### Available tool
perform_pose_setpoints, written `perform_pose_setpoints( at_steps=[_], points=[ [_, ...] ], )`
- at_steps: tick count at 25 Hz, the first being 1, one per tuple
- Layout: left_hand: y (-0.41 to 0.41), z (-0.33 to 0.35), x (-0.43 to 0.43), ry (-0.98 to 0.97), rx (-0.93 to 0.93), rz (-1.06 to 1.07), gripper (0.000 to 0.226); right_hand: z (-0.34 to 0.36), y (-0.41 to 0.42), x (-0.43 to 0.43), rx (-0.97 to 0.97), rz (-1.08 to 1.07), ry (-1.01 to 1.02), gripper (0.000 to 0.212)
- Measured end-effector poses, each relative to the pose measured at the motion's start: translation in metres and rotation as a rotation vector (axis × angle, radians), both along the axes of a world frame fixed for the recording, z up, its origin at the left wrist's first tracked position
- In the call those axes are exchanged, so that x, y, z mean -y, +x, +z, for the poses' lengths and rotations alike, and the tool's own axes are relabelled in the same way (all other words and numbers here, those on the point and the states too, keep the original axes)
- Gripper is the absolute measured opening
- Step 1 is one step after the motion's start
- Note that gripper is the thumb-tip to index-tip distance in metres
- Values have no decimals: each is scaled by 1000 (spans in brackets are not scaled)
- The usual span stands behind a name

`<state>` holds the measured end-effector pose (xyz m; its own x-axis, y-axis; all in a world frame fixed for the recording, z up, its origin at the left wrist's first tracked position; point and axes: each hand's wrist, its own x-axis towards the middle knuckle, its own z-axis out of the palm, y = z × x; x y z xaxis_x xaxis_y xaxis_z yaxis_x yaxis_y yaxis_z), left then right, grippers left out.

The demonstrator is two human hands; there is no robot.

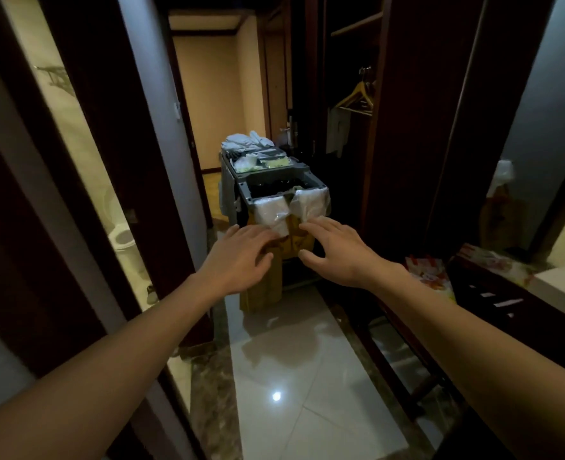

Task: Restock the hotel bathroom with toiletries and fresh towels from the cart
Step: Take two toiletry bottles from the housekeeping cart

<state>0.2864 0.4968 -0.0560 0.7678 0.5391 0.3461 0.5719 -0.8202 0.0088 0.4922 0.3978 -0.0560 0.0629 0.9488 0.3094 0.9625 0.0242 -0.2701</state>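
Towels [248, 141] piled at far end of cart [246, 190], toiletries [276, 163] in tray just nearer. Likely soft, light: scoop folded stack from underneath. Left hand [241, 250], right hand [337, 250] spread open, empty, by cart's near end.

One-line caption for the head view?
Left hand and right hand, open, reach toward the housekeeping cart, towels piled at its far end.

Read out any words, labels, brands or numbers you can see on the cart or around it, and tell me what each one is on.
No text here can be read.
Yellow bag on the front of the cart: dark marks, too blurred to read.
Red and white packet: printed, but too blurred to read.
White strips on the dark surface: too small to read.
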Motion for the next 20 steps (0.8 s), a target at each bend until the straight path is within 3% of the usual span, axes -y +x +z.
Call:
perform_pose_setpoints(
  at_steps=[9,16,20],
  points=[
    [147,16,-158,19,-111,77,59,12,150,-163,-3,47,-131,70],
    [178,4,-284,32,-81,116,60,-1,185,-314,-65,112,-145,71],
    [177,-8,-392,17,-117,168,67,-27,185,-427,12,139,-135,74]
  ],
)
